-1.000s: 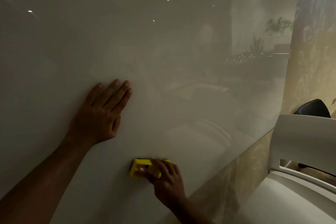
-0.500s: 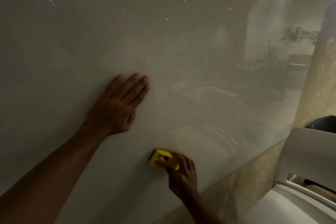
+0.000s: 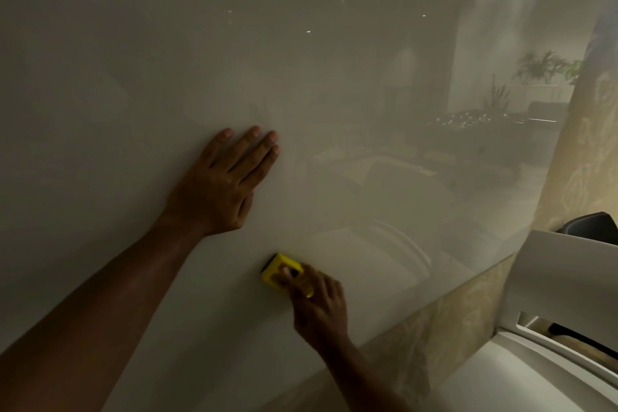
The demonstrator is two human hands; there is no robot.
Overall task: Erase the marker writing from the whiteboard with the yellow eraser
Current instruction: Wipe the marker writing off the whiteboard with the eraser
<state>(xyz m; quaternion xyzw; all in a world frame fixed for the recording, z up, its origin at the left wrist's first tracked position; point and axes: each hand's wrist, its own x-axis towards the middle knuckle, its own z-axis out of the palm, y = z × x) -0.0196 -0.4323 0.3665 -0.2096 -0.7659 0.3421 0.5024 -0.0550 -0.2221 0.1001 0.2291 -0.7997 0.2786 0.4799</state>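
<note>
1. Two bare hands are on the whiteboard; the right hand grasps the yellow eraser low on the board, near its bottom edge, with the pad side against the glossy surface

2. Right-hand fingers curl over the eraser's yellow back from the lower right, so the visible block sticks out up and to the left of the knuckles; its long axis seems to run from upper left to lower right, roughly in line with the forearm, though the far end is under the hand

3. The left hand lies flat on the board above and slightly left of the eraser, fingers straight and close together, holding nothing; it is well apart from the eraser, and by my reading only braces the person

4. Since the right hand alone has the eraser, any coming stroke turns on where ink remains relative to it; I judge most of the board above and to the right to be open for a sweep, with the left hand in the way up and to the left

5. No marker writing can be made out anywhere: the surface shows only dim reflections of ceiling lights, plants and furniture, so ink may be gone or lost in the glare

6. The board's left and top edges are cut off, and the dark pad under the eraser shows only as a thin strip at its upper-left corner
</note>
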